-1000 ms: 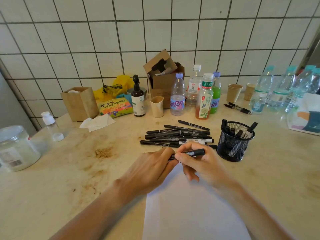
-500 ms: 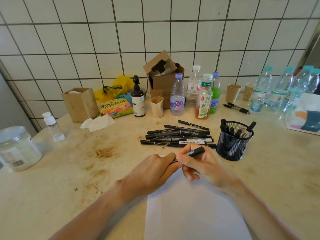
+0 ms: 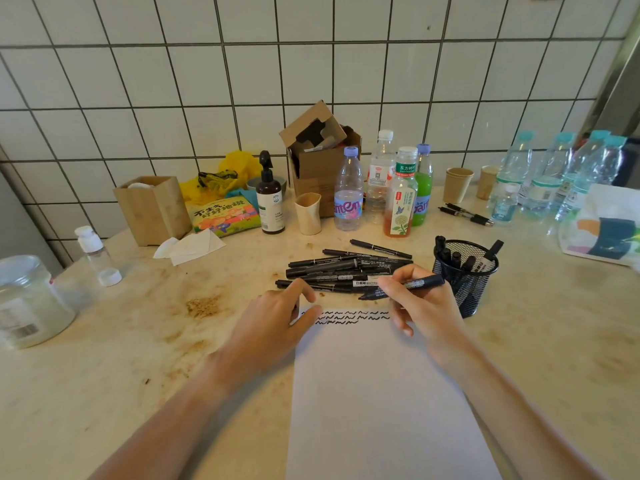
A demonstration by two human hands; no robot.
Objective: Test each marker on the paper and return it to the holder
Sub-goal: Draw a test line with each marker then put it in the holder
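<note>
My left hand point(image 3: 273, 317) rests at the paper's point(image 3: 377, 393) upper left corner, fingers loosely curled; whether they hold a cap, I cannot tell. Right of it, my right hand point(image 3: 422, 306) pinches the marker point(image 3: 405, 287) mid-barrel, just above the paper at frame centre. I judge it light, rigid, slightly slick: grip the barrel. The holder point(image 3: 464, 275) stands just right.

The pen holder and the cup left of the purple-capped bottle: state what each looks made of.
Pen holder: black wire mesh, probably painted metal; the see-through grid shows the markers inside it.
Cup: cream, matte, rim dented out of round, so probably paper or thin soft plastic; the picture cannot settle which.
</note>
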